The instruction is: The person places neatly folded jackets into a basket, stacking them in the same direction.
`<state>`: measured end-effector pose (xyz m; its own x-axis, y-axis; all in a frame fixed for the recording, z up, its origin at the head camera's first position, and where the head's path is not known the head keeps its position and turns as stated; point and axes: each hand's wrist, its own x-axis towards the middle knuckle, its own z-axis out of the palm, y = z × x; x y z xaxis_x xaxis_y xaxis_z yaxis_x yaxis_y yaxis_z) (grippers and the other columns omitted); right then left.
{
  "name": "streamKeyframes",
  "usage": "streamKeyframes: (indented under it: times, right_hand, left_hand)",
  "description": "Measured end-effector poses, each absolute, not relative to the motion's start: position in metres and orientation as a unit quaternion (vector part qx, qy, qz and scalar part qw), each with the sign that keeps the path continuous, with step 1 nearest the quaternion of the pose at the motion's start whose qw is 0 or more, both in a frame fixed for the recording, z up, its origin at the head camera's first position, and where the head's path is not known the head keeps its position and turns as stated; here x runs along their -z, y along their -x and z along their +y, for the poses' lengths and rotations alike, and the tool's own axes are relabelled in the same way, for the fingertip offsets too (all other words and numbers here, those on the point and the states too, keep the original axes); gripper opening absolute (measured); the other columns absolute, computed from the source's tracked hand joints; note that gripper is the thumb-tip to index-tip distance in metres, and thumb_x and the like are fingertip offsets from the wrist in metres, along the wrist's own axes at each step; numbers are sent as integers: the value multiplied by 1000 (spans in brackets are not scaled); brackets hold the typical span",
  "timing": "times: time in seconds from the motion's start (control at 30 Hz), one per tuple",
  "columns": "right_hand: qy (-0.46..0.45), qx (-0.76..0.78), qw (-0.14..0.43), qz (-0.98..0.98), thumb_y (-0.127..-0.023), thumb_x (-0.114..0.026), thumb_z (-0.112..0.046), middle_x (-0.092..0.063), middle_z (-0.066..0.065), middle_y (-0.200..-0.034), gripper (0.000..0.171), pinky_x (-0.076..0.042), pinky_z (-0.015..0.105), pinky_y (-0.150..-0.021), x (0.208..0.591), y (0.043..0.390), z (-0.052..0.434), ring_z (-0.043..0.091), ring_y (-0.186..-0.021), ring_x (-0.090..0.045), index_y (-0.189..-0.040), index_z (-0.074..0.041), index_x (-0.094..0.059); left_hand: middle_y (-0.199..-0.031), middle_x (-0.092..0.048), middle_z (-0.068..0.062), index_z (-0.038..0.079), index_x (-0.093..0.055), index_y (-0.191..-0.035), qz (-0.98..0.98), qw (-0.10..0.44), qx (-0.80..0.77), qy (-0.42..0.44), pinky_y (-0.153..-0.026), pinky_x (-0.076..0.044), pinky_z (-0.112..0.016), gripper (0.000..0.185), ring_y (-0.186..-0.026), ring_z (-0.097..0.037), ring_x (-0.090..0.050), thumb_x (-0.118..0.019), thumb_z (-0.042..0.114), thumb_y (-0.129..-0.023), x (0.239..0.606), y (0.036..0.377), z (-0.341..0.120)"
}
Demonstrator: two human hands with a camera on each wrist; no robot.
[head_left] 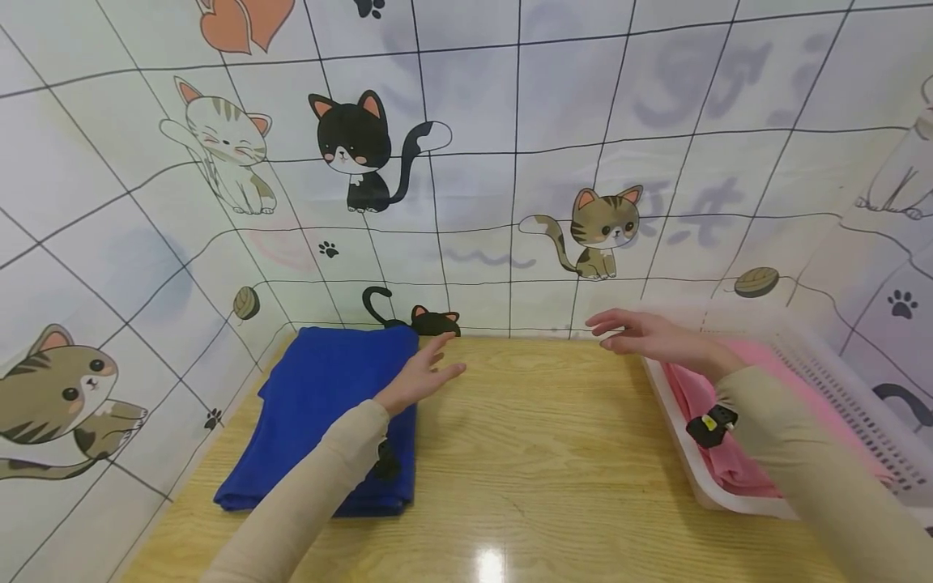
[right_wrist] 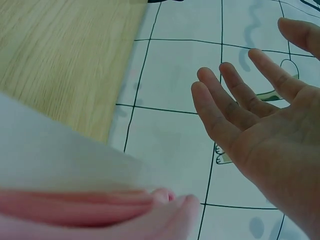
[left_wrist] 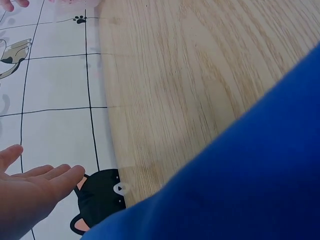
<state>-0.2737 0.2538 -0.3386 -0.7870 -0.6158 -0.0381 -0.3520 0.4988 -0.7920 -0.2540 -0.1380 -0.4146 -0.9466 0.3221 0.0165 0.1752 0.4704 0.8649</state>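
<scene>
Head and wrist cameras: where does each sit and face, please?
Head: worn there, facing forward and down at table; hands, sleeves show.
Left wrist: worn there, facing past blue cloth to wall; left hand, right fingers show.
Right wrist: worn there, facing past pink cloth to wall; right hand shows.
Wrist views share the table.

basket (head_left: 758,504) cut off, pink cloth (head_left: 736,468) part-hidden by sleeve (head_left: 809,453)

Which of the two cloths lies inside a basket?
The pink cloth, on the right: the basket's walls surround it, whereas the blue cloth, on the left, lies directly on the wooden table.
</scene>
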Motion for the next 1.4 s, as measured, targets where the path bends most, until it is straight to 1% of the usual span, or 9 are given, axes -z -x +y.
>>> streamKeyframes:
  times: [0.1, 0.27, 0.43, 0.53, 0.7, 0.83, 1.03, 1.17, 1.4]
  right_hand:
    - [285, 414, 167, 848, -98, -57, -23, -49, 19, -135, 43, -41, 46, -96, 343, 274, 250, 35, -120, -51, -138, -8, -47]
    - [302, 428, 177, 834, -100, -54, -19, -47, 22, -136, 43, -41, 48, -97, 350, 275, 244, 41, -121, -48, -139, -4, -44]
    - [302, 433, 179, 830, -100, -53, -20, -47, 22, -136, 44, -41, 49, -97, 357, 276, 239, 39, -122, -48, -139, -4, -43]
    - [290, 443, 189, 827, -100, -53, -22, -45, 21, -137, 45, -41, 50, -99, 361, 276, 237, 39, -124, -46, -140, -5, -41]
    - [282, 441, 185, 831, -100, -52, -21, -46, 22, -136, 45, -41, 49, -99, 371, 275, 233, 40, -124, -46, -140, -3, -41]
    - [292, 434, 171, 835, -99, -53, -17, -48, 25, -134, 44, -44, 49, -96, 380, 276, 228, 41, -120, -49, -138, 0, -43]
    - [299, 431, 166, 835, -99, -53, -13, -49, 27, -131, 42, -48, 46, -93, 391, 280, 222, 40, -117, -52, -137, 2, -44]
    - [301, 437, 171, 830, -99, -53, -13, -49, 27, -130, 42, -48, 45, -93, 395, 280, 218, 41, -117, -52, -136, 4, -43]
    - [293, 457, 165, 824, -99, -52, -10, -50, 28, -129, 40, -48, 47, -93, 400, 281, 209, 45, -118, -49, -134, 7, -44]
  left_hand:
    - [-157, -20, -15, 19, -26, -153, 855, 73, -493, -146, -110, -26, -51, 69, -140, -38, -24, -62, 30, -96, 413, 253, -141]
    - [-157, -19, -17, 17, -27, -153, 853, 69, -496, -148, -110, -25, -53, 68, -140, -40, -23, -62, 30, -96, 411, 252, -148]
    - [-157, -20, -14, 21, -27, -153, 859, 68, -486, -143, -110, -26, -52, 68, -140, -38, -24, -62, 33, -96, 411, 252, -155]
    - [-157, -21, -12, 24, -27, -153, 863, 73, -481, -133, -108, -29, -54, 68, -140, -35, -26, -62, 37, -95, 410, 251, -159]
    - [-157, -20, -10, 26, -27, -152, 866, 76, -479, -123, -105, -32, -56, 68, -140, -36, -26, -62, 38, -95, 411, 250, -166]
    - [-157, -20, -12, 23, -26, -152, 864, 72, -484, -117, -104, -33, -56, 67, -139, -37, -27, -61, 34, -96, 414, 248, -175]
    - [-157, -21, -13, 21, -27, -152, 863, 69, -489, -103, -105, -31, -57, 67, -140, -36, -27, -61, 35, -96, 413, 243, -190]
    - [-157, -19, -14, 18, -25, -153, 862, 66, -490, -111, -105, -29, -59, 69, -140, -38, -24, -61, 35, -96, 411, 238, -200]
    - [-158, -18, -13, 14, -23, -154, 864, 55, -489, -108, -105, -28, -60, 72, -141, -38, -22, -60, 37, -96, 408, 231, -217]
